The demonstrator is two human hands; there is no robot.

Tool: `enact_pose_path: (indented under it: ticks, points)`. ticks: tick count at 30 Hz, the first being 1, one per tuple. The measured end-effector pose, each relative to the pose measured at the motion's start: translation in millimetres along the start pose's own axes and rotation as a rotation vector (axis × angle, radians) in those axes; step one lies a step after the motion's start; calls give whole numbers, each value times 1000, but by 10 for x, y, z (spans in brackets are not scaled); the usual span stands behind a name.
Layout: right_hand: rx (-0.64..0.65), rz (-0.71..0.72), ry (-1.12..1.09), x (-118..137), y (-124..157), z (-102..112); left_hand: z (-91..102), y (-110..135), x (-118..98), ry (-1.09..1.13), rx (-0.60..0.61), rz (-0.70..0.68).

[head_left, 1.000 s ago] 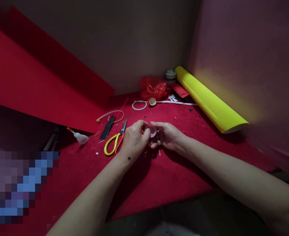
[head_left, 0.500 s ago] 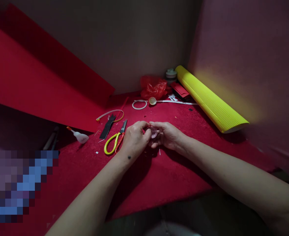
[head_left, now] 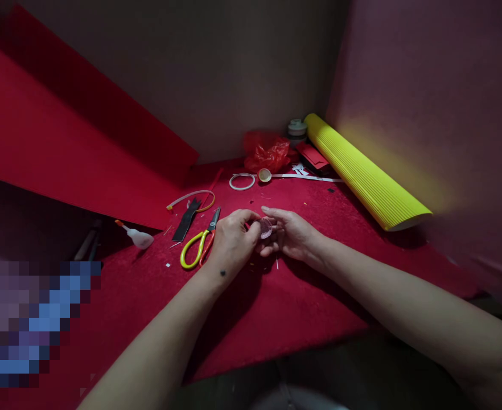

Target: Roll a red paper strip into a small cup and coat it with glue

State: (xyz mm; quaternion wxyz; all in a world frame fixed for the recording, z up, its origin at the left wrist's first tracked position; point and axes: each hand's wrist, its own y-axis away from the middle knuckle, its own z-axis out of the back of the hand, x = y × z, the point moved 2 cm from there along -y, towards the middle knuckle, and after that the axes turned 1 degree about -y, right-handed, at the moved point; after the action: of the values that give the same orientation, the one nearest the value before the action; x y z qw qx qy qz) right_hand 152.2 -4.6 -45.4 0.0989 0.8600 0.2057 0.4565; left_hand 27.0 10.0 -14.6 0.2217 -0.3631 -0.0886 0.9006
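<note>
A small round pinkish disc with a rough-looking rim is pinched between the thumb and fingers of my left hand. My right hand is just to its right, thumb stretched out and lifted off the disc, the other fingers loosely bent at its far edge. Whether those fingers touch it I cannot tell. Scissors with one yellow and one red handle lie left of my left hand, partly covered by it. Beyond them are a black strip and a curved yellow-and-white strip.
A white squeeze bottle with an orange tip lies left. At the back are a white ring, a small round cup-like piece, a red plastic bag and a lidded jar. A yellow corrugated roll rests right; a large red sheet slants left.
The disc has turned, showing more of its face. My right thumb has lifted away from it, and the right hand has opened slightly. My left hand keeps its pinch.
</note>
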Motion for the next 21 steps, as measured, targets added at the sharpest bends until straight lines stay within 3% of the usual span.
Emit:
enact_pose_path:
  ticks: [21]
  points:
    - [8,10,-30,-1,-4,0,0,0,14,-45,-50,-46]
